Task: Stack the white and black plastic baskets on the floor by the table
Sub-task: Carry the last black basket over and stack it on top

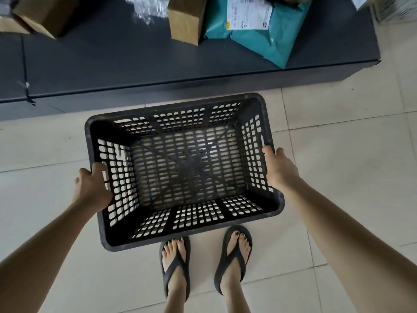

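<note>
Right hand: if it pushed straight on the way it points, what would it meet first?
The black basket, whose rim the right hand grips. Beyond it, probably the dark table, at its front edge; depth is unclear.

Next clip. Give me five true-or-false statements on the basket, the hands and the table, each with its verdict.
1. The left hand and the right hand each grip one short side of the black basket. True.
2. The black basket holds a teal parcel. False: the basket is empty, and the teal parcel lies on the dark table.
3. A white basket stands beside the person's feet. False: no white basket is in view.
4. Cardboard boxes stand on the dark table. True.
5. The person is barefoot. False: the feet wear dark flip-flops.
</note>
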